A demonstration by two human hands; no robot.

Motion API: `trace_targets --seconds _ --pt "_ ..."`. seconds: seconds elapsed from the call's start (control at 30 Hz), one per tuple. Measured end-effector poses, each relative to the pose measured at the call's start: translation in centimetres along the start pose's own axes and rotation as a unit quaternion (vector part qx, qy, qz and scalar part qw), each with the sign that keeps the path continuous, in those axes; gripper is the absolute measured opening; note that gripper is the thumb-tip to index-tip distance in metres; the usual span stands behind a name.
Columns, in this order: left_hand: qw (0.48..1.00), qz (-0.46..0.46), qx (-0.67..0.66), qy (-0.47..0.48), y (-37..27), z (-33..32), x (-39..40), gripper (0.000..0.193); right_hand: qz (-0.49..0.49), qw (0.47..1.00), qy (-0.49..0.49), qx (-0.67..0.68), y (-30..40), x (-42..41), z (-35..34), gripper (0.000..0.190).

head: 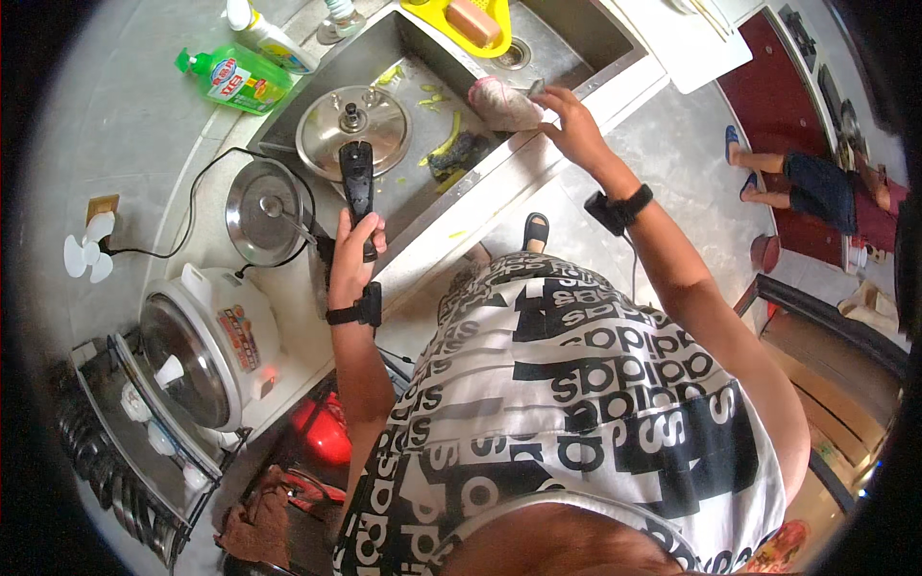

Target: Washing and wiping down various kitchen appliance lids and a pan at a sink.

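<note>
My left hand (358, 241) is closed around the black handle of a steel pressure cooker lid (346, 119), which lies in or over the left basin of the steel sink (432, 209). At the basin's right side, my right hand (569, 126) is at a whitish cloth (504, 104) with pink edging, near the divider and the front rim; its fingertips meet a greyish end of it, and how firmly they grip is unclear. Green vegetable peelings (450, 140) and a dark, wet clump (461, 155) lie on the basin floor.
A yellow strainer (497, 43) holds a brownish block in the right basin. A green soap bottle (241, 79) and a white bottle (277, 43) stand behind the sink. Left are a steel plate (263, 212) with a spoon, a cable and a white cooker (216, 345). Another person (814, 180) stands far right.
</note>
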State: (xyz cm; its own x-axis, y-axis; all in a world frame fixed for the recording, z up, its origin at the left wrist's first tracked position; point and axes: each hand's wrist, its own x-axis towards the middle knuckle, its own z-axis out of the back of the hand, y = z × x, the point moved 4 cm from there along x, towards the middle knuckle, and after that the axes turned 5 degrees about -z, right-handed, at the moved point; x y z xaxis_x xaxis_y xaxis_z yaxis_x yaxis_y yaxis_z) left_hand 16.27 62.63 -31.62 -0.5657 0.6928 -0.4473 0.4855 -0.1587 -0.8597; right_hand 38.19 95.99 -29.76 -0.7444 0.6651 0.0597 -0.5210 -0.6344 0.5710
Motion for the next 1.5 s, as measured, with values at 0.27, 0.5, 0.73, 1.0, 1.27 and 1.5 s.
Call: trace_targets --seconds 0.27,0.5,0.73,1.0,1.27,1.5 --pt "0.997 -0.067 -0.021 0.045 0.9 -8.6 -0.6 0.022 -0.097 0.961 0.125 0.227 -2.7 -3.9 -2.7 0.01" --pt "0.92 -0.197 0.333 -0.062 0.4 -14.5 0.6 0.029 -0.162 0.798 0.36 0.456 4.8 -4.1 -3.4 0.051" --pt "0.748 -0.326 0.568 -0.106 -1.4 -18.4 0.3 0.044 -0.274 0.668 0.331 0.607 6.6 -2.4 -3.8 0.046" --pt "0.725 -0.321 0.597 -0.124 -2.0 -19.5 1.1 0.044 -0.258 0.625 0.339 0.654 5.0 -0.7 -4.4 0.032" --pt "0.715 -0.339 0.601 -0.117 -3.2 -16.4 2.6 0.042 -0.27 0.6 0.35 0.667 7.2 1.0 -6.9 0.028" --pt "0.737 -0.302 0.595 -0.106 -3.6 -12.5 3.4 0.045 -0.293 0.609 0.296 0.675 9.7 2.6 -11.8 0.02"
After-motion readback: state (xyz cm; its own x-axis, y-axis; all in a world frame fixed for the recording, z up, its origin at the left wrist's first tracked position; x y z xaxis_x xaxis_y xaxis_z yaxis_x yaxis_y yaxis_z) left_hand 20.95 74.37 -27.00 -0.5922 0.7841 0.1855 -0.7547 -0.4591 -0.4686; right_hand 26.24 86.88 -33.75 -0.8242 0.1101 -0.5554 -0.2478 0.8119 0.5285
